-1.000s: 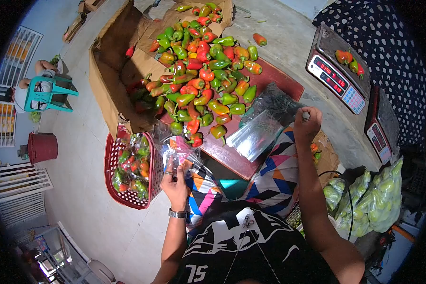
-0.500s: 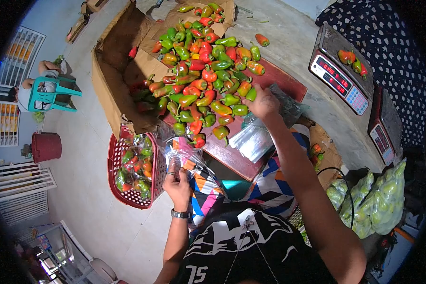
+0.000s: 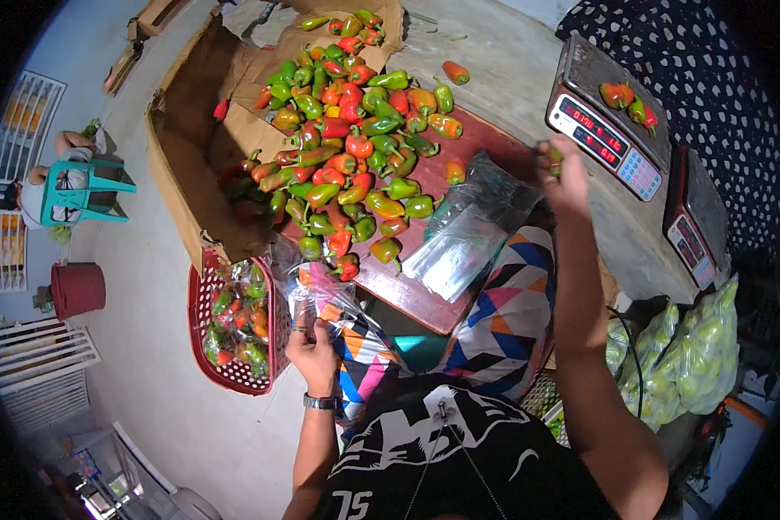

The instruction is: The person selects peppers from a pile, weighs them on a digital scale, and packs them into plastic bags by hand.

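Observation:
My left hand (image 3: 310, 348) pinches a clear plastic bag (image 3: 325, 286) above my left leg. My right hand (image 3: 568, 184) is closed around a green pepper (image 3: 555, 159), held in the air just left of the digital scale (image 3: 594, 130). Two or three red and green peppers (image 3: 637, 111) lie on that scale's platform. A heap of red, green and orange peppers (image 3: 355, 130) spreads from an opened cardboard box (image 3: 182, 130) across a red board (image 3: 503, 139). Flat clear plastic bags (image 3: 472, 243) are stacked on the board's near right part.
A red perforated basket (image 3: 201, 338) with bagged peppers (image 3: 241, 316) stands on the floor at left. A second scale (image 3: 698, 230) is at right, with large bags of green produce (image 3: 698, 364) below. Further left, a person sits on a teal chair (image 3: 65, 191) near a maroon bucket (image 3: 78, 290).
My right hand has taken a green pepper from the heap's right edge and moved right toward the scale. My left hand keeps hold of the bag. The view has shifted slightly.

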Demonstrator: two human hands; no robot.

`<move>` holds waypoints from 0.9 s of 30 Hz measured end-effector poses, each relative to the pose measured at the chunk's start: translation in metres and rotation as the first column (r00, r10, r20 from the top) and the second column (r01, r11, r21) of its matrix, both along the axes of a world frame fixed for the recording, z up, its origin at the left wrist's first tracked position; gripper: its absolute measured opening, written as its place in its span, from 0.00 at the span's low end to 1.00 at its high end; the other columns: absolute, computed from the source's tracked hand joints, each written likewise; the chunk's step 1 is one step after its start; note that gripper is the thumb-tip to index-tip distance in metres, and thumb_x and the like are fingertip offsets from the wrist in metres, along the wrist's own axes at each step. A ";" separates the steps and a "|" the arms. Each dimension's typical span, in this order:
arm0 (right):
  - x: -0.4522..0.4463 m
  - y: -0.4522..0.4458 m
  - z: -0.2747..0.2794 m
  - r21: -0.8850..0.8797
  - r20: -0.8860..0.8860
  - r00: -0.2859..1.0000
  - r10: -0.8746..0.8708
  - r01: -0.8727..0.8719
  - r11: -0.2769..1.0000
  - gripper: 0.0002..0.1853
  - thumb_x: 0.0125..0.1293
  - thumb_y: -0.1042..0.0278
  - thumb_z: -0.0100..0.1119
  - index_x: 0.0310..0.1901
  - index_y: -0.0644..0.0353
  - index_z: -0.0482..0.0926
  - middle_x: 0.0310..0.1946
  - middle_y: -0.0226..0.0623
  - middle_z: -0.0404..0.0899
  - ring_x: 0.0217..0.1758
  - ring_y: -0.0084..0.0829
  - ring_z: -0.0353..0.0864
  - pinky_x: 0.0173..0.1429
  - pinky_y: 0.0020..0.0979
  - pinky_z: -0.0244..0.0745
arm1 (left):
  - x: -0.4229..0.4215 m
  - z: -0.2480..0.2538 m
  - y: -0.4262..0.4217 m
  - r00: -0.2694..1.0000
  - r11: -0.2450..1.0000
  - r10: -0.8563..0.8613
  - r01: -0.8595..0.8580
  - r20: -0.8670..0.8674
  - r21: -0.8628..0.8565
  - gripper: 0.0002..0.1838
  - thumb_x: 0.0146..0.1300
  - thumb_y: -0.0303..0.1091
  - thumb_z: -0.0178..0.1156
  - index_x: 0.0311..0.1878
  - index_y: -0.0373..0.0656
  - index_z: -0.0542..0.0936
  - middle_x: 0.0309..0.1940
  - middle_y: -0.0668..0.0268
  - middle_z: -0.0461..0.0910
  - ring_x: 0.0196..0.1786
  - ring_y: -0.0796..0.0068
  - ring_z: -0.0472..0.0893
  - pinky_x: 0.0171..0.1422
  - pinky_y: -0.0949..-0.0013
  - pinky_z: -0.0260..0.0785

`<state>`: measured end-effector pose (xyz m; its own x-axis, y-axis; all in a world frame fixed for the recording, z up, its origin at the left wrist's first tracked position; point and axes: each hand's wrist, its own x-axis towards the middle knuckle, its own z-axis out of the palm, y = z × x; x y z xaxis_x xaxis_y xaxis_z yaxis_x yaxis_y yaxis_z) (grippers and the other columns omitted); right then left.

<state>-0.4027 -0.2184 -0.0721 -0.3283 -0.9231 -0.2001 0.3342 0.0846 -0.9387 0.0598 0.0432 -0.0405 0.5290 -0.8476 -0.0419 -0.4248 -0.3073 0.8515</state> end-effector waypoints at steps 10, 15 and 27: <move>-0.099 0.009 0.079 0.100 -0.171 0.942 -0.290 0.310 0.946 0.17 0.77 0.51 0.51 0.42 0.57 0.78 0.20 0.29 0.73 0.11 0.23 0.59 0.17 0.27 0.50 | 0.008 -0.015 0.003 0.999 0.998 -0.014 0.016 0.029 -0.065 0.23 0.67 0.22 0.62 0.65 0.35 0.80 0.30 0.68 0.83 0.29 0.84 0.72 0.35 0.73 0.69; -0.026 0.017 0.053 0.292 -0.370 0.928 0.046 0.070 0.954 0.16 0.73 0.50 0.52 0.42 0.54 0.80 0.23 0.27 0.74 0.20 0.18 0.66 0.21 0.23 0.55 | 0.007 -0.013 0.003 1.000 0.999 0.005 -0.005 -0.011 -0.051 0.23 0.67 0.22 0.63 0.66 0.35 0.80 0.32 0.66 0.85 0.30 0.82 0.74 0.36 0.71 0.70; -0.169 -0.045 0.041 -0.186 -0.541 0.551 -0.636 0.659 0.729 0.22 0.63 0.52 0.72 0.47 0.66 0.87 0.41 0.43 0.89 0.42 0.39 0.86 0.51 0.39 0.79 | 0.005 -0.007 0.003 0.998 0.997 -0.023 0.027 0.053 -0.078 0.24 0.67 0.22 0.61 0.67 0.39 0.80 0.23 0.74 0.70 0.26 0.84 0.63 0.30 0.73 0.60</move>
